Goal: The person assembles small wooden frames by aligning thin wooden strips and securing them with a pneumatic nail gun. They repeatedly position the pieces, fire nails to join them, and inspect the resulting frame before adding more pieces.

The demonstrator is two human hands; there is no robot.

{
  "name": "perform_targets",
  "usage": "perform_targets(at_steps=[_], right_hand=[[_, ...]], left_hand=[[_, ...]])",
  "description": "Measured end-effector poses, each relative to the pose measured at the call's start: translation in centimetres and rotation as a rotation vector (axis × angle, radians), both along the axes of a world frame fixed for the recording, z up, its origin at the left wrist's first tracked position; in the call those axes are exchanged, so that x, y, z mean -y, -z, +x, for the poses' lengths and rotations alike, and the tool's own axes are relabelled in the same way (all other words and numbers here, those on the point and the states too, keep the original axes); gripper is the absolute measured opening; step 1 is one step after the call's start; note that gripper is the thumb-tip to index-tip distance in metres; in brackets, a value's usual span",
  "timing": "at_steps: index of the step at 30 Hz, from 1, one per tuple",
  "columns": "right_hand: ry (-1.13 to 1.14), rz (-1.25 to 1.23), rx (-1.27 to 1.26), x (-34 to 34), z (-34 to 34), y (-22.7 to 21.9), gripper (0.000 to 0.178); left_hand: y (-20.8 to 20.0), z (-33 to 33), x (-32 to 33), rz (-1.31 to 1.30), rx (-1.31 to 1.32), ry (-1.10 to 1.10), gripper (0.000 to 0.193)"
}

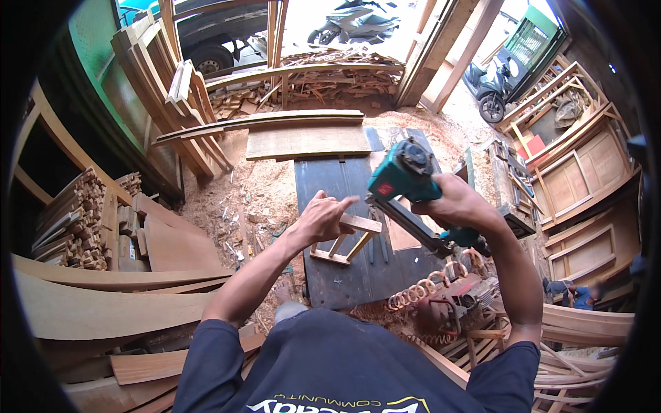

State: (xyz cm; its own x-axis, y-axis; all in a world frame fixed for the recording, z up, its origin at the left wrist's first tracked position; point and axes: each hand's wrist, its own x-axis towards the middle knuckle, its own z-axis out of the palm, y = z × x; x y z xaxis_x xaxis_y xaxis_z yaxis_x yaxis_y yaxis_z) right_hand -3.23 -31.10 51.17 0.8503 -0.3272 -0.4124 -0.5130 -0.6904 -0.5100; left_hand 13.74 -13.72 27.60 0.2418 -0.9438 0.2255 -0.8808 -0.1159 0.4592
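My right hand [451,199] is wrapped round the handle of a teal and black nail gun [401,172], raised over the dark worktable [330,282]. Below and left of the gun's nose stands a small frame of pale wooden strips [363,224]. My left hand [322,219] grips the end of its top strip, the index finger pointing toward the gun. The gun's nose is apart from the wood, as far as I can see. A dark slim hand tool [379,252], perhaps pliers, lies on the table beside the frame.
A coiled orange air hose [421,288] runs by a red compressor [454,301] at the table's near right. Long boards [303,141] lie across the far end. Stacked offcuts [79,220] stand left, wooden panels [575,186] right. Shavings [231,206] cover the floor. A person [585,296] is at far right.
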Motion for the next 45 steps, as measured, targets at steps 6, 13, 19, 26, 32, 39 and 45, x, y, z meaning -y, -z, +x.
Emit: perform_targets(at_steps=[6, 13, 19, 26, 32, 39, 45], right_hand=[[0.145, -0.087, 0.073, 2.2, -7.6, 2.1, 0.038], [0.389, -0.111, 0.12, 1.3, -17.2, 14.5, 0.042], [0.641, 0.12, 0.07, -2.7, -23.9, 23.0, 0.044], [0.715, 0.123, -0.069, -5.4, -27.7, 27.0, 0.05], [0.562, 0.091, 0.028, -4.8, -25.9, 20.7, 0.043], [0.376, -0.034, 0.188, -3.1, -17.8, 10.0, 0.035], [0.432, -0.097, 0.283, -3.5, -12.7, 9.1, 0.029]], left_hand=[[-0.7, -0.7, -0.9, -0.03, 0.036, 0.042, 0.019], [-1.2, 2.4, -3.5, 0.008, -0.528, -0.313, 0.034], [-0.2, 4.7, -5.6, -0.178, -1.086, -0.528, 0.03], [-0.6, 0.5, -6.4, -0.365, -0.618, -0.504, 0.031], [-1.3, -1.3, -4.6, -0.166, 0.01, -0.175, 0.022], [-1.0, -1.7, -1.1, -0.052, -0.08, -0.02, 0.024], [-1.0, 1.5, -1.4, 0.041, -0.718, 0.195, 0.079]])
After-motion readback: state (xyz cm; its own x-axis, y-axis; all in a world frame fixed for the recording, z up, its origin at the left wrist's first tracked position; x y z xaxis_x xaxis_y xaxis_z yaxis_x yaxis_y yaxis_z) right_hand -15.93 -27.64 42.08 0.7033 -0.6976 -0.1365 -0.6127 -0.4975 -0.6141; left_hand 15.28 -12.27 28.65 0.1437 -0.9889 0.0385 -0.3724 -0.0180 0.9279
